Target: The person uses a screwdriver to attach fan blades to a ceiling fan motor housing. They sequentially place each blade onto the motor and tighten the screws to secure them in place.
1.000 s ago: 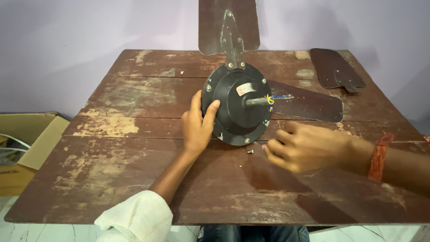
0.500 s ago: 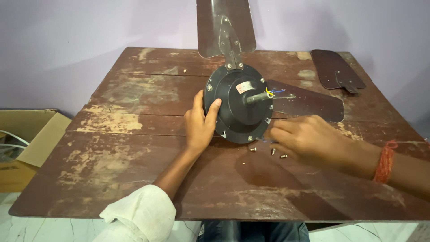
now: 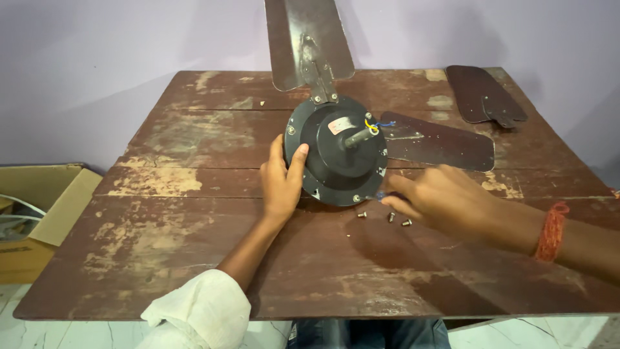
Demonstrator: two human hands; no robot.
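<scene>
Here, one black fan motor (image 3: 336, 152) lies near the middle of the worn wooden table (image 3: 194, 258). Two blades stay bolted to it: one (image 3: 309, 42) runs past the far edge, one (image 3: 439, 141) points right. A third blade (image 3: 484, 95) lies loose at the far right corner. Three small screws (image 3: 387, 218) sit just beside the motor's near rim. The left hand (image 3: 282, 181) is spread flat against the motor's left side. The right hand (image 3: 445, 201) pinches something small at the rim; half a second ago it was higher, covering the motor's lower right.
</scene>
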